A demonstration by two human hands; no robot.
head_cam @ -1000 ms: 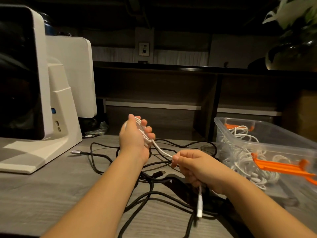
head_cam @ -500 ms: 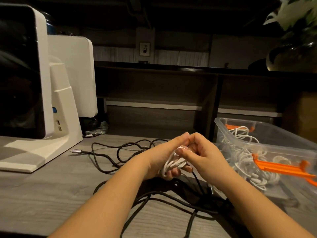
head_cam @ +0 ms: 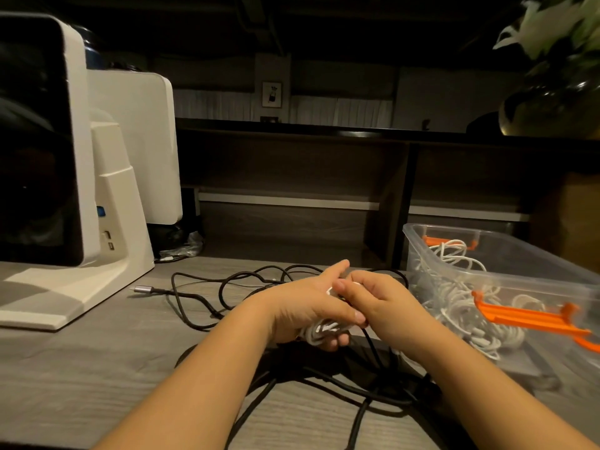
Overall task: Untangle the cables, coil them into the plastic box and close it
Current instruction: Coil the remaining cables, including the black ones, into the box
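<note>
My left hand (head_cam: 305, 306) grips a small coil of white cable (head_cam: 323, 329) above the middle of the desk. My right hand (head_cam: 380, 306) is curled against the same coil from the right, its fingertips pinching the cable near the top. Tangled black cables (head_cam: 207, 303) sprawl over the desk beneath and behind both hands. A clear plastic box (head_cam: 506, 264) with orange latches (head_cam: 532, 316) stands open at the right, holding several coiled white cables (head_cam: 451, 297). No lid is in view.
A white machine (head_cam: 107, 196) with a dark front occupies the left of the grey wooden desk (head_cam: 81, 368). A dark shelf unit (head_cam: 292, 177) runs along the back. A dark vase with a plant (head_cam: 552, 102) is at top right.
One second ago my left hand was raised with the white cable stretched to my right hand. Both hands have since come together on the coil and lowered slightly toward the desk.
</note>
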